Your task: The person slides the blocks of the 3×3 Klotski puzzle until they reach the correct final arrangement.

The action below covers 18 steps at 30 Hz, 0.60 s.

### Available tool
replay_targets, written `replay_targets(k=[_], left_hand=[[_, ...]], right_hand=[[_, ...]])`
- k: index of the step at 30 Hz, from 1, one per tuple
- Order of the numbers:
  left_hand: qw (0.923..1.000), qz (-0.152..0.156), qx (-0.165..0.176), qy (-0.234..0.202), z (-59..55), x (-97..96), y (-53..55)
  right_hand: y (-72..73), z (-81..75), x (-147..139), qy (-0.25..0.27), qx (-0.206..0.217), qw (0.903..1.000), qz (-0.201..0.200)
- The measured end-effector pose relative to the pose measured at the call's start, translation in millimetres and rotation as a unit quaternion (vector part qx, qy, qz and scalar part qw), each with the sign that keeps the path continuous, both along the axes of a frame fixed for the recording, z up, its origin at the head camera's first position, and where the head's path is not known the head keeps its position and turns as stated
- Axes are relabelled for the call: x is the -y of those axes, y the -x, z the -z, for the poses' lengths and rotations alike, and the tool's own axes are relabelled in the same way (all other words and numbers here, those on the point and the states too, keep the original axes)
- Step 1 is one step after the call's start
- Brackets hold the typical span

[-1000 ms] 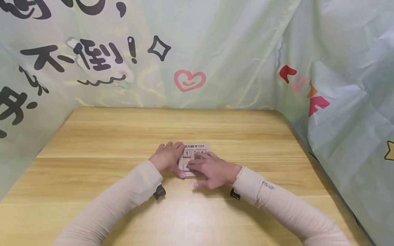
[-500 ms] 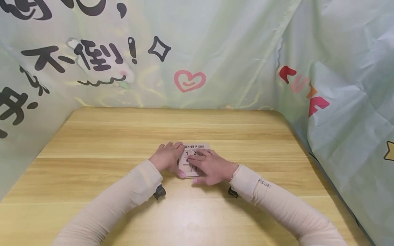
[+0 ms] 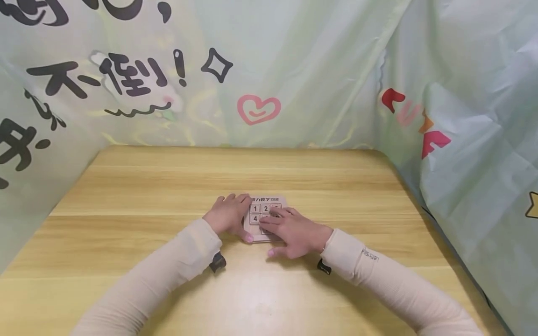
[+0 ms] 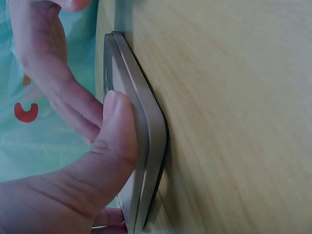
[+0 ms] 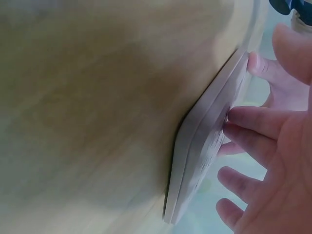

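A flat, pale number slide puzzle [image 3: 257, 238] lies on the wooden table, its stacked layers showing along the edge [image 4: 155, 124] in the left wrist view. My left hand [image 3: 229, 215] steadies it from the left side, thumb at the near corner and fingers spread along the far part. Extended fingers of my right hand [image 3: 299, 233] touch the number tiles from the right; its thumb stands off the board. Tile 1 [image 3: 255, 209] and tile 2 [image 3: 265, 209] show in the top row, with tile 4 [image 3: 255, 219] below the 1. Fingers partly hide the remaining tiles.
The wooden table [image 3: 168, 177] extends around the puzzle on every side. Pale green printed curtains [image 3: 319, 70] hang behind it and at both sides. A dark device [image 3: 217, 262] sits under the left wrist, another [image 3: 323, 266] under the right.
Tile 4 has slid from the bottom row up to below tile 1. My right hand first shifted left over the tiles, then drew back right. The left hand stays in place.
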<state>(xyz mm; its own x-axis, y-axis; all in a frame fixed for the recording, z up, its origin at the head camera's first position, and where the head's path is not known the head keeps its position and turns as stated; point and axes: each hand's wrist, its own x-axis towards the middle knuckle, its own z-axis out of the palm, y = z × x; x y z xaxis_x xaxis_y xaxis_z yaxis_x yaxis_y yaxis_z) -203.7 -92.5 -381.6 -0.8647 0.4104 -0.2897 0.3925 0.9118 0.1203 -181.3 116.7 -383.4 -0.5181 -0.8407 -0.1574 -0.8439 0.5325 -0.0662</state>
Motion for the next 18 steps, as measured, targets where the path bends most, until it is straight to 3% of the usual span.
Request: replay_targets(k=[9,18], left_hand=[[1.0,-0.003,0.004,0.003,-1.7,-1.3,-0.2],[1.0,0.0,0.003,-0.001,-1.1,-0.7,0.2]], right_hand=[[-5.7,-1.6,-7,0.005,-0.004,1.0,-0.008],[3.2,3.2,4,0.027,-0.017,0.9995,-0.008]])
